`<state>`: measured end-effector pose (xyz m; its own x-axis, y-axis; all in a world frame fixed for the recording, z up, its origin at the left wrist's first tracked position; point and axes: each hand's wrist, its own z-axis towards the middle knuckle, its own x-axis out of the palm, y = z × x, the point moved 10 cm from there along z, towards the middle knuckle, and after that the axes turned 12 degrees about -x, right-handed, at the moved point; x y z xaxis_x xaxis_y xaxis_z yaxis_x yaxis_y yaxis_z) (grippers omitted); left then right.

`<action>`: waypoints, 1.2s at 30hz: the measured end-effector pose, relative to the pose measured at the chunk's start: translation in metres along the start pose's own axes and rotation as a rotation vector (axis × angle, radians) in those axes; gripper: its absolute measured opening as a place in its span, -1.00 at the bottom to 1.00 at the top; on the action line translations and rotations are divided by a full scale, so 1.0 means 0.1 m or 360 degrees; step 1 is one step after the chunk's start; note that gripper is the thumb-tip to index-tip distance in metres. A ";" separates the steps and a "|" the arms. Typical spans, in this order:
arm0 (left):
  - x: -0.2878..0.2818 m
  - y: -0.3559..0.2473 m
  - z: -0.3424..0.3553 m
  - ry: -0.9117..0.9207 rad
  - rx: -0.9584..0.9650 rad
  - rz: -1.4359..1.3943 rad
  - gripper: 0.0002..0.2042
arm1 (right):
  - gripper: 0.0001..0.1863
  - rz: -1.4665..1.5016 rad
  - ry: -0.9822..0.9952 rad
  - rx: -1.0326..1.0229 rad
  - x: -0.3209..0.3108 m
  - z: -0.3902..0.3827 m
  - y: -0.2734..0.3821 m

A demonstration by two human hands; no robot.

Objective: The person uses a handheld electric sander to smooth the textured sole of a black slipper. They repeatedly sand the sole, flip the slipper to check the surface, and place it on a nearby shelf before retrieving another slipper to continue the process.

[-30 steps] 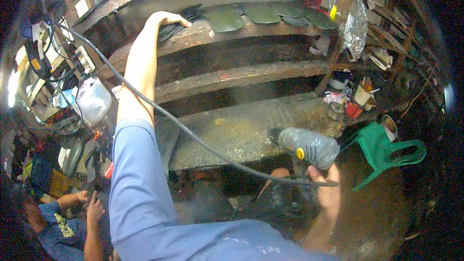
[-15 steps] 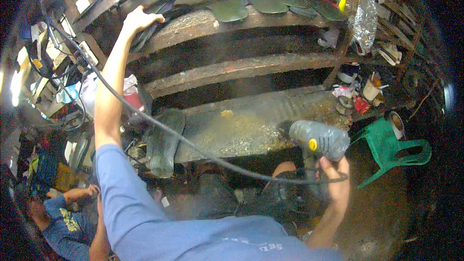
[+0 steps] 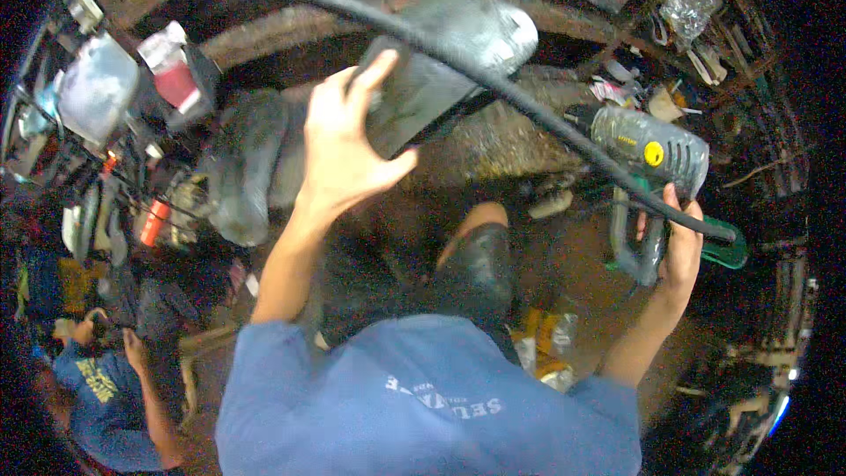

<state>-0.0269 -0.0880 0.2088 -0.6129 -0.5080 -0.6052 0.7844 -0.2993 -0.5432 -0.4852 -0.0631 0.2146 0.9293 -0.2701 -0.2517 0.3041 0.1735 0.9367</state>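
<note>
Left hand up, fingers gripping near end of dark sheet; sheet stretches up-right past fingertips, glossy, round-ended. Right hand, fingers wrapped round handle of grey, yellow-badged, gun-shaped tool, nozzle leftward.

One power tool, one thick cable

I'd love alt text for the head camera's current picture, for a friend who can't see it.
A left hand holds a dark sheet with a rounded end, while the right hand grips a grey power tool. A black cable arcs across the view; another person in blue is at lower left.
</note>
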 end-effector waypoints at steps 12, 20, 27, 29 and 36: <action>1.65 0.43 -0.39 0.0457 0.0208 0.0280 0.11 | -0.65 -0.0244 0.0481 0.0219 0.69 0.15 0.34; 0.76 0.82 -0.66 -0.0110 -0.0338 -0.0166 -0.12 | -0.54 -0.0571 0.0676 0.0233 1.11 0.24 0.30; 0.81 1.18 -1.18 0.0253 -0.0558 -0.0100 -0.01 | -0.60 -0.0629 0.0665 0.0233 1.12 0.51 0.22; 0.82 1.19 -1.20 0.0254 -0.0552 -0.0142 -0.04 | -0.61 -0.0746 0.0585 0.0236 1.12 0.67 0.12; 0.77 1.21 -1.23 0.0161 -0.0711 -0.0464 -0.03 | -0.65 -0.0428 0.0623 0.0160 1.34 0.99 -0.02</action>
<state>0.0089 -0.0634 0.0251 -0.8224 -0.3686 -0.4334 0.4774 -0.0328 -0.8781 -0.3822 -0.1931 0.2026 0.8355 0.0869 -0.5425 0.5404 0.0489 0.8400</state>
